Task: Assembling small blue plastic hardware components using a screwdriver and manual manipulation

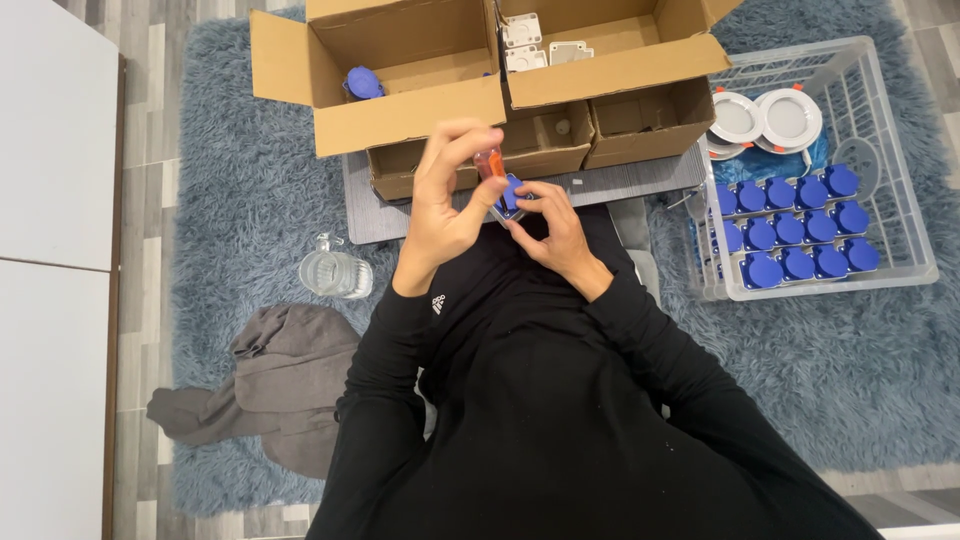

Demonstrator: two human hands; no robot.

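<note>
Both hands are up in front of the chest, close together, working on one small piece. The left hand has its fingers curled narrow around an orange handle, pinched between thumb and fingertips; it looks like a small screwdriver. The handle stands nearly upright, its long axis running down from the left fingertips toward the part just below and to their right. The tip itself is hidden, so I can't say whether it touches.

The right hand grips the blue part, a small blue-capped fitting on a pale base, fingers closed around its lower edge, thumb on the near side. The part sits right at the right fingertips and touches them; the left fingers are just above and beside it, so the right hand is the nearer one.

Beyond the fingers, two open cardboard boxes lie well apart from the hands; white fittings show in the right one, one blue piece in the left. Off to the right of the right hand, a white basket holds rows of blue caps and two round white lamps. Left of the left wrist sits a glass jug on the grey-blue rug, with a grey garment nearer the elbow.
</note>
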